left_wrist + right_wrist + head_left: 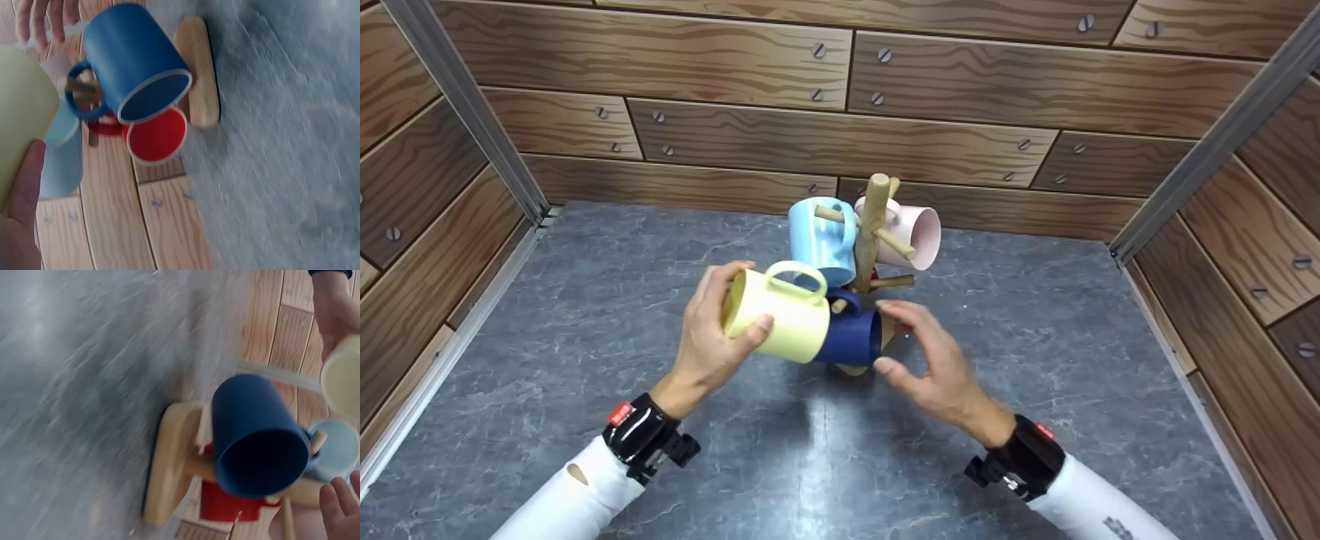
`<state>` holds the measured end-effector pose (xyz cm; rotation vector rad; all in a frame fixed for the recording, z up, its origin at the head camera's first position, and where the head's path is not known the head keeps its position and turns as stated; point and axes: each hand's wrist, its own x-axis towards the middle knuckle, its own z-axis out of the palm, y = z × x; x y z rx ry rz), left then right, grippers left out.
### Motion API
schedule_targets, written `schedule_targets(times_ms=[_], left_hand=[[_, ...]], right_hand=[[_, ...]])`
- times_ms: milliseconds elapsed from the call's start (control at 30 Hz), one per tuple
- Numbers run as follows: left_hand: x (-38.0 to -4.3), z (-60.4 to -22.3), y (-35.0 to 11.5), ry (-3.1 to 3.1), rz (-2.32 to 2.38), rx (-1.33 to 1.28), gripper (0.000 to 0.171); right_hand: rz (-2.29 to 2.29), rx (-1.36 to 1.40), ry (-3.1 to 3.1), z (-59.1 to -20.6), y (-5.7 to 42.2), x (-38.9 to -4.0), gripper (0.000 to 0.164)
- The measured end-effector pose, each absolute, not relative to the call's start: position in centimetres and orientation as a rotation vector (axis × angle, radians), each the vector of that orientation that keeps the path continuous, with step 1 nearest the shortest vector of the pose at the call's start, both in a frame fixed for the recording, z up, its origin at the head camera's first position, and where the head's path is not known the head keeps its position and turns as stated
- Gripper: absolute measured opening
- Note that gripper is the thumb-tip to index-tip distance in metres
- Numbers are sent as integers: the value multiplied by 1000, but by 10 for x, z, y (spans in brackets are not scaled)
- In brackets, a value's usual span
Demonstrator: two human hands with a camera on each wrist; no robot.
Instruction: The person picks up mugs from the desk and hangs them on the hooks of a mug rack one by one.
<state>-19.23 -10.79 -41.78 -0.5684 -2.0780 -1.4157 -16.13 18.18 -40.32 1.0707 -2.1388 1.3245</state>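
Observation:
My left hand grips a pale yellow mug tipped on its side, thumb along its body and handle upward. Behind it stands a wooden mug tree. A dark blue mug hangs by its handle from a low peg, partly covered by the yellow mug in the head view. My right hand is spread beside the blue mug's rim and holds nothing. On the tree also hang a light blue mug and a pink mug. A red mug shows below the blue one in the left wrist view.
Bare pegs stick out from the tree's trunk toward the right. Its wooden base stands on a grey marbled surface. Wood-patterned panels form walls at the back and both sides.

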Motion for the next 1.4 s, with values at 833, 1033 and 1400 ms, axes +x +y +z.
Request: schedule_targets(times_ms=[833, 1033, 1400], left_hand=[[-183, -420, -58, -2129, -1429, -625, 68], [-184, -417, -52, -2201, -1445, -669, 71], [-184, -418, -53, -2147, -1473, -892, 83]], right_hand=[[1300, 983, -2255, -394, 153, -159, 85], [1298, 940, -2270, -392, 164, -159, 82], [1325, 1035, -2257, -392, 182, -162, 84]])
